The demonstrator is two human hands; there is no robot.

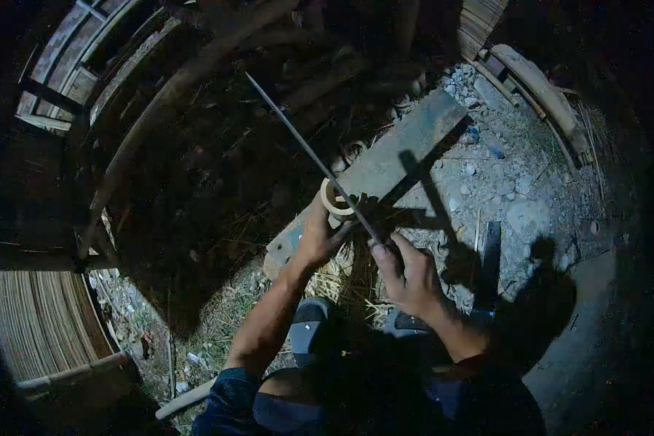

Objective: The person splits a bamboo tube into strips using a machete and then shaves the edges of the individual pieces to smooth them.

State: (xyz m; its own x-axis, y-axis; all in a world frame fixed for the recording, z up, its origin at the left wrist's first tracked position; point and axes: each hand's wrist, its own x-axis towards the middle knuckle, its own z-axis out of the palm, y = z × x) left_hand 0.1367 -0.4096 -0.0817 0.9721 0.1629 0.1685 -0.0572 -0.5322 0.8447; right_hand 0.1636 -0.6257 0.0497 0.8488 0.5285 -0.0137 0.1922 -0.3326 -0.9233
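Note:
My left hand (317,234) is wrapped round a bamboo tube (327,201), its pale cut end with the hollow middle turned up toward me. A long knife (291,128) lies slantwise across that open end, its narrow blade reaching far to the upper left. The knife's handle sits in my closed right hand (408,272), just right of the tube. Behind the tube, a thick wooden plank (403,149) runs from lower left to upper right.
My shoes (309,327) stand just below the hands. Stony ground (516,189) spreads to the right, with dark shadows across it. A slatted bamboo panel (40,327) lies at the left, and a split log (534,83) at the upper right. A pale pole (185,401) lies at lower left.

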